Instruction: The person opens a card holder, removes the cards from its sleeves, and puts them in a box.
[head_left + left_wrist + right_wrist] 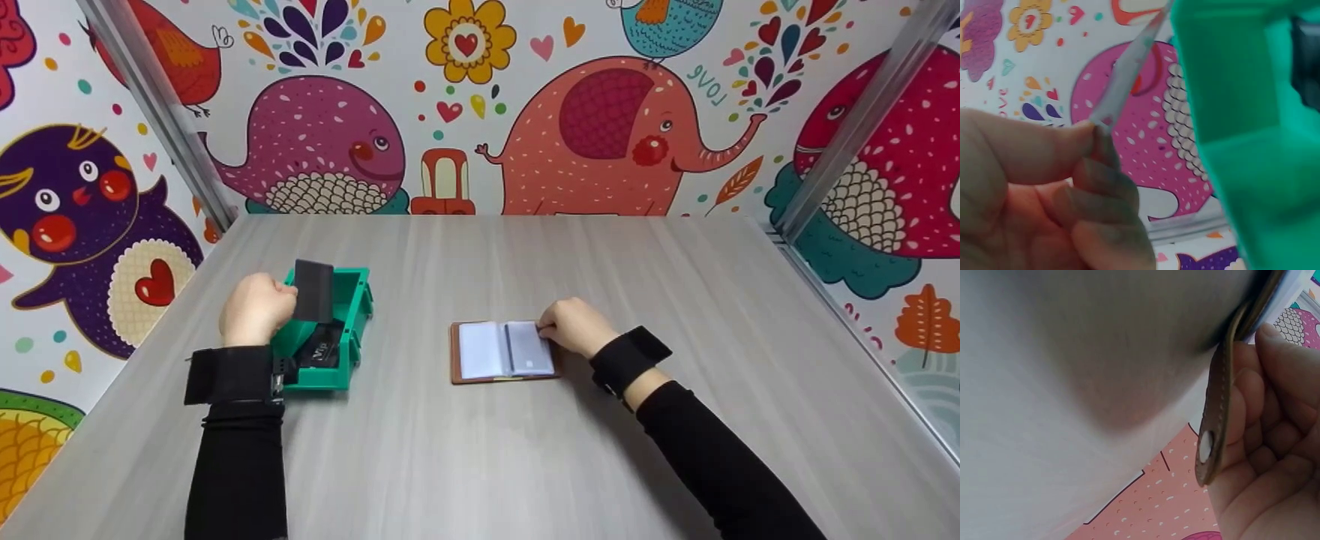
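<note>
My left hand [259, 307] pinches a dark card [314, 291] upright between thumb and fingers, over the green bin [343, 375]. In the left wrist view that card [1129, 73] appears nearly edge-on beside the bin wall. Inside the bin lie black cards [324, 345], one printed "Vip". A brown card holder [455, 360] is spread open on the table, its clear plastic sleeves [481, 350] facing up. At its right edge my right hand [577, 326] pinches the sleeves or cover; which layers cannot be told. A brown strap [1216, 410] with a snap button hangs alongside those fingers.
The pale wood-grain table [450, 465] carries the bin on the left and the card holder near the middle. Printed cartoon panels [450, 112] stand along the back and sides, with metal posts [161, 120] at the corners.
</note>
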Available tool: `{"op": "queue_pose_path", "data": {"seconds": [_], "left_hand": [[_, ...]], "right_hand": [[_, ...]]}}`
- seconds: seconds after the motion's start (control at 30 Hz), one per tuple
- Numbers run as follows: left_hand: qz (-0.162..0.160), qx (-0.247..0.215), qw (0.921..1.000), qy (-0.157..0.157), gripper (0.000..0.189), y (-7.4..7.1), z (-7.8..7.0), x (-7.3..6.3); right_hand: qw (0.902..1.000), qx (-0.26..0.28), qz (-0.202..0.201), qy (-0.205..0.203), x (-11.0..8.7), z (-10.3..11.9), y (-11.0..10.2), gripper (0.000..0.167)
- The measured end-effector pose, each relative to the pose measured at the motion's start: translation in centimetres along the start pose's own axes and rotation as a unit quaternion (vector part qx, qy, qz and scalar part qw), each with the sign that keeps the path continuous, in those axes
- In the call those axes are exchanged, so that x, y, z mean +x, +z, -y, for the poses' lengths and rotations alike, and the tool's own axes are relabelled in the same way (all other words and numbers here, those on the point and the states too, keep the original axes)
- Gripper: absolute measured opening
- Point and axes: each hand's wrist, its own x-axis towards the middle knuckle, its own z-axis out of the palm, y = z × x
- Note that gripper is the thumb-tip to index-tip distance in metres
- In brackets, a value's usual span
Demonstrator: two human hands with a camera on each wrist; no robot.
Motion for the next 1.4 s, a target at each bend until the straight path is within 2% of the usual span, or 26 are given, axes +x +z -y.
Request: {"op": "queue_pose_path", "data": {"seconds": [0.27,0.47,0.7,1.27,1.4], "left_hand": [[0.025,0.03,0.9988,-0.031,0.033,0.7,0.3,-0.1],[0.041,0.037,0.9979,-0.033,0.034,1.1,0.2,0.0],[0.04,0.031,0.9983,-0.029,0.034,1.2,0.3,0.1],[-0.01,0.018,0.9996,-0.018,0.038,1.8,-0.2,0.3],[-0.04,-0.001,0.9991,0.014,0.045,2.6,-1.2,-0.1]], "right_hand": [[1.0,0.002,0.0,0.004,0.0,0.2,-0.1,0.004],[1.0,0.005,-0.002,0.004,-0.1,0.2,-0.2,0.004],[0.9999,0.007,0.003,0.007,0.0,0.2,-0.1,0.004],[0.9999,0.002,-0.004,0.013,-0.1,0.2,0.0,0.008],[0.9999,0.001,-0.001,0.014,0.0,0.2,-0.1,0.006]]}}
